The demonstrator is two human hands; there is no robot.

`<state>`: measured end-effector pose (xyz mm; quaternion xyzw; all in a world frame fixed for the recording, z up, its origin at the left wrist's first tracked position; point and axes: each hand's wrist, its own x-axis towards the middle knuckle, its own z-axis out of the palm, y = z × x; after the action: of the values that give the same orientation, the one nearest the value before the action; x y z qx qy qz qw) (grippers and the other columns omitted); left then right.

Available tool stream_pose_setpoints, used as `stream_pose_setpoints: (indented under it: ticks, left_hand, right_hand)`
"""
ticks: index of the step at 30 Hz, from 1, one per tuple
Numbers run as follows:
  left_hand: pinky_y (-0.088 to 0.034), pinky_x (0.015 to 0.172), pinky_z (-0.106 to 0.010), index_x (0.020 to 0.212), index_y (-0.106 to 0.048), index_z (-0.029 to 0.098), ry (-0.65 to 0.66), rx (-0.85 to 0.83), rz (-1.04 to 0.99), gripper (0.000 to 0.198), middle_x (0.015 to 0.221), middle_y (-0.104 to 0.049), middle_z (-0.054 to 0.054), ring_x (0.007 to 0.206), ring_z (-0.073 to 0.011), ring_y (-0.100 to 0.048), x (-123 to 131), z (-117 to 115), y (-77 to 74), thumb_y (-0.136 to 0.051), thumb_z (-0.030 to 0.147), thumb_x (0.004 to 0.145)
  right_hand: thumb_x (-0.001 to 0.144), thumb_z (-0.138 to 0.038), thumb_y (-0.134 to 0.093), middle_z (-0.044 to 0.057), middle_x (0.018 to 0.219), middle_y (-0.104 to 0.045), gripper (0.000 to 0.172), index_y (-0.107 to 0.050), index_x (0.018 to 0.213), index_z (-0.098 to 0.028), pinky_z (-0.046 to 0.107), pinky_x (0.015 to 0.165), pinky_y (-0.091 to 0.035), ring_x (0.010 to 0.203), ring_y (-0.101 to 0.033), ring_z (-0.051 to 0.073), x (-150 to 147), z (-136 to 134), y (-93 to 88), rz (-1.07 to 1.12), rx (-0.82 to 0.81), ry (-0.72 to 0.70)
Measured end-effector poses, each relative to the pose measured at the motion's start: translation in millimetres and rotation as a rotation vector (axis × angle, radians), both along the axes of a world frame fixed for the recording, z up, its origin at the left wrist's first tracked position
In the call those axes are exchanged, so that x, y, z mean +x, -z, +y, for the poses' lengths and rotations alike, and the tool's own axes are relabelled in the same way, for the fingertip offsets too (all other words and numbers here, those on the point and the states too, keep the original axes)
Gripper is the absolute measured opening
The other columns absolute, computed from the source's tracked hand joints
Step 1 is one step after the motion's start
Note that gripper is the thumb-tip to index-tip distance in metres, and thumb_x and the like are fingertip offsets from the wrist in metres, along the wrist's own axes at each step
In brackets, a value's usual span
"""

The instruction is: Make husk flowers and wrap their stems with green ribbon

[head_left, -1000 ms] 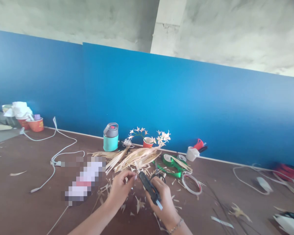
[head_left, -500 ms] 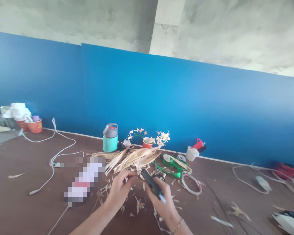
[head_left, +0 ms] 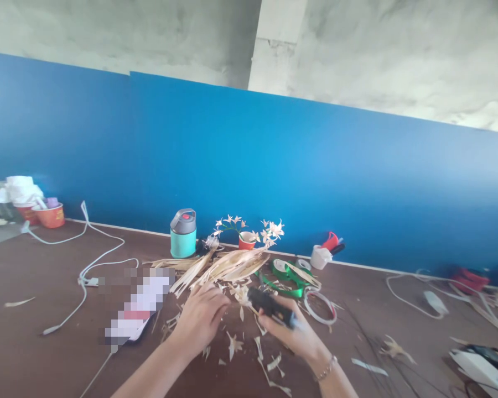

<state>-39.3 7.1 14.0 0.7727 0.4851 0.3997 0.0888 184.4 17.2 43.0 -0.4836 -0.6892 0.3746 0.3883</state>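
My right hand (head_left: pixel 292 334) is closed round a black glue gun (head_left: pixel 270 307) that lies almost level, its tip pointing left. The tip sits against a small pale straw flower piece (head_left: pixel 241 294). My left hand (head_left: pixel 200 319) hovers just left of that piece, fingers curled over it; I cannot see what they pinch. Both hands work above a brown table (head_left: pixel 45 354) littered with straw scraps (head_left: pixel 234 345). A bundle of dried straw strips (head_left: pixel 228 265) lies just beyond my hands.
At the back stand a teal flask (head_left: pixel 182 234), a red cup with straw flowers (head_left: pixel 246 236) and a white cup (head_left: pixel 318 256). Green ribbon (head_left: pixel 286 275) and a tape ring (head_left: pixel 320 307) lie right of my hands. White cables (head_left: pixel 87 265) cross the left; a blurred-out object (head_left: pixel 138 305) lies nearby.
My right hand has swung the glue gun from steeply tilted to nearly level and moved a little right. My left hand has closed down over the straw piece. The view shifted slightly.
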Motion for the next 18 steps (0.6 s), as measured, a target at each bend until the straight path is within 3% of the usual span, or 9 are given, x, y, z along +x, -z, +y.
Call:
stream_pose_setpoints:
  ticks: [3,4,7,10,12,18]
  left_hand:
    - [-0.044,0.075,-0.035,0.074,-0.067,0.022,-0.14,-0.106,-0.239,0.02,0.077,-0.069,-0.004,0.078,-0.0226,-0.06,-1.2,3.1,2.3,-0.049,0.026,0.08]
    - [-0.046,0.072,-0.034,0.075,-0.067,0.021,-0.18,-0.152,-0.376,0.02,0.077,-0.069,-0.005,0.076,-0.0224,-0.061,-1.9,4.0,2.4,-0.05,0.029,0.079]
    - [-0.048,0.065,-0.03,0.08,-0.067,0.018,-0.165,-0.266,-0.695,0.024,0.077,-0.069,-0.005,0.072,-0.0211,-0.063,-3.0,3.4,-1.1,-0.053,0.038,0.077]
    - [-0.048,0.069,-0.029,0.074,-0.068,0.019,0.037,-0.257,-0.631,0.019,0.075,-0.068,-0.004,0.073,-0.0199,-0.062,-0.5,-1.4,-6.8,-0.057,0.034,0.075]
    - [-0.048,0.071,-0.03,0.071,-0.068,0.021,0.077,-0.223,-0.57,0.016,0.074,-0.068,-0.004,0.073,-0.0199,-0.062,1.8,-3.7,-8.7,-0.058,0.032,0.075]
    - [-0.047,0.063,-0.029,0.081,-0.068,0.016,-0.233,-0.273,-0.764,0.029,0.076,-0.071,-0.006,0.07,-0.0214,-0.063,-0.7,4.4,-1.8,-0.056,0.042,0.074]
  right_hand:
    - [0.063,-0.02,-0.061,0.001,0.063,-0.063,0.007,-0.061,0.07,-0.02,0.027,0.055,-0.041,0.06,-0.057,0.019,4.1,-7.8,-7.8,-0.44,0.19,-0.195]
    - [0.063,-0.017,-0.059,0.002,0.062,-0.063,0.005,-0.06,0.068,-0.02,0.028,0.055,-0.041,0.059,-0.058,0.019,5.6,-8.4,-9.5,-0.583,0.226,-0.195]
    - [0.063,-0.012,-0.053,0.007,0.075,-0.067,0.02,-0.059,0.081,-0.02,0.032,0.062,-0.043,0.072,-0.062,0.025,15.0,-3.5,-12.4,-0.808,0.243,0.039]
    - [0.065,-0.014,-0.049,0.012,0.1,-0.065,0.038,-0.053,0.103,-0.018,0.036,0.079,-0.043,0.096,-0.06,0.027,36.3,6.6,-14.7,-0.783,0.265,0.25]
    - [0.067,-0.016,-0.047,0.012,0.107,-0.063,0.043,-0.05,0.11,-0.017,0.036,0.085,-0.041,0.102,-0.057,0.026,57.6,13.1,-13.8,-0.779,0.261,0.327]
    - [0.057,-0.004,-0.049,0.012,0.096,-0.067,0.043,-0.059,0.097,-0.017,0.032,0.074,-0.043,0.092,-0.062,0.028,122.1,23.1,16.0,-0.996,0.05,0.435]
